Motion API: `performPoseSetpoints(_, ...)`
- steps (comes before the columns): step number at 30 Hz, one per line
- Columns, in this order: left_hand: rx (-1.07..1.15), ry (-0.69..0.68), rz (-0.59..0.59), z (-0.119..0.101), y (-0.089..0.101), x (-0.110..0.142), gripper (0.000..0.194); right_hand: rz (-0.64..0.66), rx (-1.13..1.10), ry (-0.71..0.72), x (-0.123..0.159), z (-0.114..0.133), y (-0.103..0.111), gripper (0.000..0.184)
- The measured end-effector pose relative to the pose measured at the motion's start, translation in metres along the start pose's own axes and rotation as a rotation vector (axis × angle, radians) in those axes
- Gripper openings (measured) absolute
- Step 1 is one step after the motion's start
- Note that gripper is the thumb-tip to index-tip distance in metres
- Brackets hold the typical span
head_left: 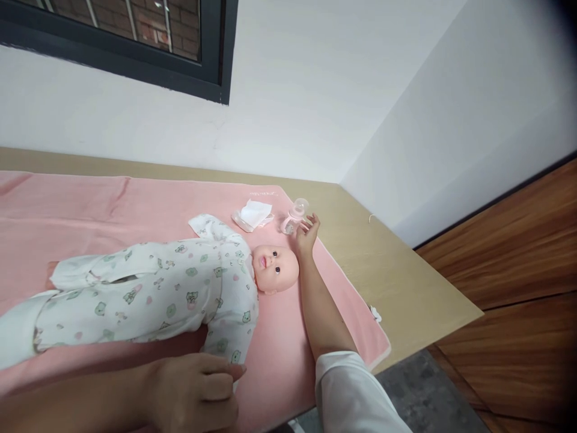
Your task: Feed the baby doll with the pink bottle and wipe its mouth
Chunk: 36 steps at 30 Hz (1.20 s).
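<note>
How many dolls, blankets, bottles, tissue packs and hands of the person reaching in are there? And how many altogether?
Doll: 1
Pink blanket: 1
Bottle: 1
Tissue pack: 1
Person's hands: 2 (left hand and right hand)
Total: 6

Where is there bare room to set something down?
The tabletop lies largely bare between the pink mat and wood panels. The mat is also open along its far edge, beyond the doll, left of the tissue packet. Crowded: beside the doll's head, where packet, bottle and right hand cluster.
</note>
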<state>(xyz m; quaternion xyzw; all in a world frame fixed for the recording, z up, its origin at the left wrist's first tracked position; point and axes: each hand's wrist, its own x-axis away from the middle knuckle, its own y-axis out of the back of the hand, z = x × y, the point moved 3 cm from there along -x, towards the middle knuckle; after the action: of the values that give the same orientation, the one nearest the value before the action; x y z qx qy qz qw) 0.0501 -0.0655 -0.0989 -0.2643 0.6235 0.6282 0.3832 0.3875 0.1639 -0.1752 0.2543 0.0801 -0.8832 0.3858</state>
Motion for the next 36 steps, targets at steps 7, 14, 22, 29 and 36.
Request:
performPoseSetpoints(7,0.016,-0.012,0.034,0.0005,-0.003,-0.003,0.03,0.013,-0.004,0.004,0.0019,0.004,0.0001,0.065)
performPoseSetpoints(14,0.032,0.032,0.077,0.0014,-0.0047,-0.0025,0.033,0.015,-0.006,-0.006,0.0007,0.0009,-0.0006,0.066)
performPoseSetpoints(22,-0.022,0.048,0.133,0.001,-0.0051,-0.0005,0.036,0.012,-0.002,-0.004,0.0004,0.0011,-0.0007,0.065)
performPoseSetpoints(29,-0.043,0.006,0.099,0.0014,-0.0031,-0.0024,0.032,0.02,0.01,-0.008,0.002,0.0039,-0.0011,0.065)
performPoseSetpoints(36,-0.041,0.05,0.126,0.0015,-0.0074,-0.0023,0.029,0.018,0.019,-0.006,0.0009,0.0012,-0.0013,0.066)
